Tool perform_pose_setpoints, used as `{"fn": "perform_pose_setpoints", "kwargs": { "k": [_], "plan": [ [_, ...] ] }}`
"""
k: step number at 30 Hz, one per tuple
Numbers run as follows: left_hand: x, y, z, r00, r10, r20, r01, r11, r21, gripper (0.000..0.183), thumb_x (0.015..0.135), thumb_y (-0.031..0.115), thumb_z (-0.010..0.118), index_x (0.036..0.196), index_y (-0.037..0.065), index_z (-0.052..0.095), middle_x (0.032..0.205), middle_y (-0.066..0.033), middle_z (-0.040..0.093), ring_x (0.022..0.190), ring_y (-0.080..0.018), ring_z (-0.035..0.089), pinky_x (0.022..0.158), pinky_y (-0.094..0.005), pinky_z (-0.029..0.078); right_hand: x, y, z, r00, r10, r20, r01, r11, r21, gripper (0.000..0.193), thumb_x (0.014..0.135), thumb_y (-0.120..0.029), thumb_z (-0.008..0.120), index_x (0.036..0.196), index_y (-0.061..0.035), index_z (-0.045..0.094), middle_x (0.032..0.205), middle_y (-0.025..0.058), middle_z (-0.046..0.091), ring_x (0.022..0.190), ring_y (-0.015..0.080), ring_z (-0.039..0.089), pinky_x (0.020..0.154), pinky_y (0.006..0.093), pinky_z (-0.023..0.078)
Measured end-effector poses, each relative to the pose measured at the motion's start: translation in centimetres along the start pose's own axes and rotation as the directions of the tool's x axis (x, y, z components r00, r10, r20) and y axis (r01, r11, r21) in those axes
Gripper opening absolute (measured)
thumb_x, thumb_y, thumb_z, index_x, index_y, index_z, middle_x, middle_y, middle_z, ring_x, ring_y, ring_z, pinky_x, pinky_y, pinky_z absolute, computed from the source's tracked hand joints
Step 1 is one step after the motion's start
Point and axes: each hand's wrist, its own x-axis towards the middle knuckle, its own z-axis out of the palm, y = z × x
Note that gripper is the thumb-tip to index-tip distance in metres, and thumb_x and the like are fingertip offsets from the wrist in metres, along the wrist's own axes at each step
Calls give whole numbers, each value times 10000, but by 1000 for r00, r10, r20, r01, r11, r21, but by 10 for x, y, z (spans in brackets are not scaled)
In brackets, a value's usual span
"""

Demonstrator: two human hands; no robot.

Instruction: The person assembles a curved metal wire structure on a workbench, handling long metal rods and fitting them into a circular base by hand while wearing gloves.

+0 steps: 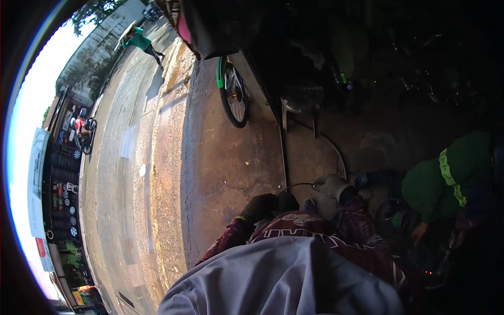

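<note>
A thin, dark cable or hose [296,184] arcs between my two gloved hands. Its right end runs into my right hand [332,187], which wears a grey glove and is closed around it. My left hand [257,208], in a dark glove, sits at the other end, low in front of my body. Its fingers look curled, but deep shade hides what is in them. Both hands are close together just above my lap, over the brown floor [247,157].
To my right a person in a green sleeve with a yellow band [452,178] works low down. Ahead stand a bicycle wheel [235,100] and a dark stool [302,100], with a hose [341,157] on the floor. On the left runs a road [121,173] with a walking person [139,41] and a cyclist [81,128].
</note>
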Motion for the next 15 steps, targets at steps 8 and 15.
{"fn": "perform_pose_setpoints", "kwargs": {
  "k": [8, 15],
  "plan": [
    [254, 39, -27, 962, -86, 258, 124, 983, -133, 434, 822, -4, 729, 1252, 0, 674, 1056, -79, 733, 915, -144, 721, 766, -296, 600, 59, 78, -117, 963, 135, -233, -103, 984, 147, 385, 908, -378, 710, 1177, -107, 760, 1121, 135, 758, 1047, 299, 716, 931, 403, 540],
    [471, 86, -57, 888, -110, 446, 191, 971, -142, 460, 805, -17, 730, 1260, 1, 670, 1044, -80, 724, 909, -145, 716, 749, -286, 594, 113, 145, -239, 919, 166, -358, -152, 986, 67, 352, 935, -366, 653, 1162, -118, 758, 1116, 117, 756, 1040, 301, 711, 914, 436, 546]
  ]
}}
